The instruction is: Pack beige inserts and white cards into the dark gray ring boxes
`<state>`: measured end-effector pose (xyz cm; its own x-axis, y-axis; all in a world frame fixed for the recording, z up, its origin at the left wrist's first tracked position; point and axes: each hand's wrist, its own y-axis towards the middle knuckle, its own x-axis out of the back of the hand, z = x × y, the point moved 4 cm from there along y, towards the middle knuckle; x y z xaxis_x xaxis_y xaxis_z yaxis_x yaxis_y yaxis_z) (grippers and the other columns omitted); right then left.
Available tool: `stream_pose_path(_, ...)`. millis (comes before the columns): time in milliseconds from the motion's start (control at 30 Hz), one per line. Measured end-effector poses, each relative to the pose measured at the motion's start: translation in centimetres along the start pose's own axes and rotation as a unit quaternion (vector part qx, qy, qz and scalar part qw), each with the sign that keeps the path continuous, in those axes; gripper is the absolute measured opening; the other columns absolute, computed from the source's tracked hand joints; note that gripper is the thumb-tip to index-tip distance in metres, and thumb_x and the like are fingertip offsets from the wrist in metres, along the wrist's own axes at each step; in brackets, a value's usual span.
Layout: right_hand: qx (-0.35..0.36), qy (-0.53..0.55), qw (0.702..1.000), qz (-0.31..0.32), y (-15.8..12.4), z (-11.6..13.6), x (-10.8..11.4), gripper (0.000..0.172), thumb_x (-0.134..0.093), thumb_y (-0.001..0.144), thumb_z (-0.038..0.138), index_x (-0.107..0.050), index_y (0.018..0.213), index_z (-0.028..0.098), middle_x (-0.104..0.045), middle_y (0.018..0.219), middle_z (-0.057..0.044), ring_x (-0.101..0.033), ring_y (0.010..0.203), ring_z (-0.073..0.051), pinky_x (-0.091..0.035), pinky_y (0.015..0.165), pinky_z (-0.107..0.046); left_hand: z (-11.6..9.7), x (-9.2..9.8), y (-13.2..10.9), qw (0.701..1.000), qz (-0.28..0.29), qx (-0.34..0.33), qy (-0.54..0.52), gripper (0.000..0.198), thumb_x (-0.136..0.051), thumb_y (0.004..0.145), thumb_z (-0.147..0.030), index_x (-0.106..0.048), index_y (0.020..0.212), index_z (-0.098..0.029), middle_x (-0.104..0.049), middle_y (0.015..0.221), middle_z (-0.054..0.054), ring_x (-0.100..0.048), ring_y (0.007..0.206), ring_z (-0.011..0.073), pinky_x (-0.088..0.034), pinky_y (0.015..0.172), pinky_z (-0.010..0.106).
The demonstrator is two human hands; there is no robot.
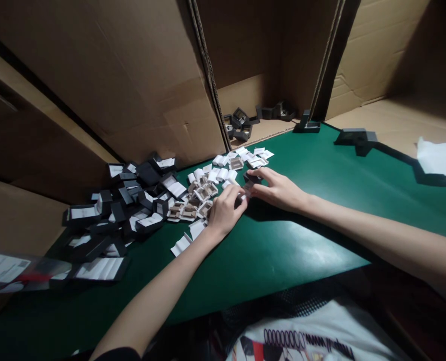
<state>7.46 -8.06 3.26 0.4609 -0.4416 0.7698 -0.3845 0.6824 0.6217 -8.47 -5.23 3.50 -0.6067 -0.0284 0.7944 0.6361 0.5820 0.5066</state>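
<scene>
My left hand (223,210) and my right hand (279,189) meet over the green table (283,240), both curled round one small black box (250,180) that shows between their fingertips. A heap of small white and tan inserts (204,193) lies just left of my left hand. Farther left sits a pile of black boxes with white labels (133,200). More white pieces (255,156) lie just beyond my right hand.
Cardboard walls (140,90) stand behind and left of the table. Several black boxes (241,123) lie in a cardboard bay at the back. Two black pieces (354,136) sit at the table's far right edge, with white paper (441,158) beyond. Flat labelled packs (95,268) lie at lower left.
</scene>
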Motion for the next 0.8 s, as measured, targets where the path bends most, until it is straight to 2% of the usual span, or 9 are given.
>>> stream_pose_path(133, 0.032, -0.045, 0.998, -0.021, 0.01, 0.41, 0.2, 0.022, -0.045, 0.092, 0.026, -0.065, 0.086, 0.019, -0.054, 0.12, -0.014, -0.055, 0.107, -0.025, -0.053, 0.082, -0.039, -0.14, -0.13, -0.03, 1.0, 0.004, -0.004, -0.002, 0.006, -0.051, 0.085, -0.016, -0.056, 0.083, -0.018, -0.062, 0.102, 0.005, -0.061, 0.091, 0.0163, -0.047, 0.079, 0.025)
stream_pose_path(333, 0.048, -0.057, 0.996, -0.04, -0.06, 0.66, 0.02, 0.021, -0.048, 0.091, 0.026, -0.066, 0.084, 0.018, -0.053, 0.118, -0.014, -0.054, 0.105, -0.024, -0.055, 0.078, -0.038, -0.31, -0.13, 0.19, 1.0, -0.019, 0.015, -0.008, 0.011, -0.054, 0.08, -0.012, -0.055, 0.07, -0.018, -0.062, 0.098, 0.003, -0.062, 0.088, 0.0158, -0.048, 0.078, 0.025)
stream_pose_path(500, 0.048, -0.032, 0.998, -0.035, -0.01, 0.57, 0.0, 0.018, -0.05, 0.091, 0.025, -0.067, 0.087, 0.019, -0.052, 0.121, -0.013, -0.053, 0.107, -0.024, -0.055, 0.08, -0.039, -0.39, -0.23, 0.13, 1.0, -0.018, 0.002, 0.013, 0.012, -0.054, 0.083, -0.015, -0.058, 0.073, -0.018, -0.064, 0.101, 0.005, -0.063, 0.089, 0.0159, -0.049, 0.076, 0.025)
stream_pose_path(800, 0.046, 0.012, 0.999, -0.005, -0.27, 0.09, 0.21, 0.017, -0.053, 0.088, 0.023, -0.067, 0.079, 0.019, -0.046, 0.133, -0.012, -0.05, 0.115, -0.027, -0.054, 0.086, -0.048, -0.03, -0.4, -0.15, 0.999, 0.002, -0.037, 0.034, 0.018, -0.054, 0.089, -0.029, -0.065, 0.079, -0.018, -0.065, 0.112, 0.007, -0.066, 0.09, 0.0181, -0.052, 0.077, 0.028)
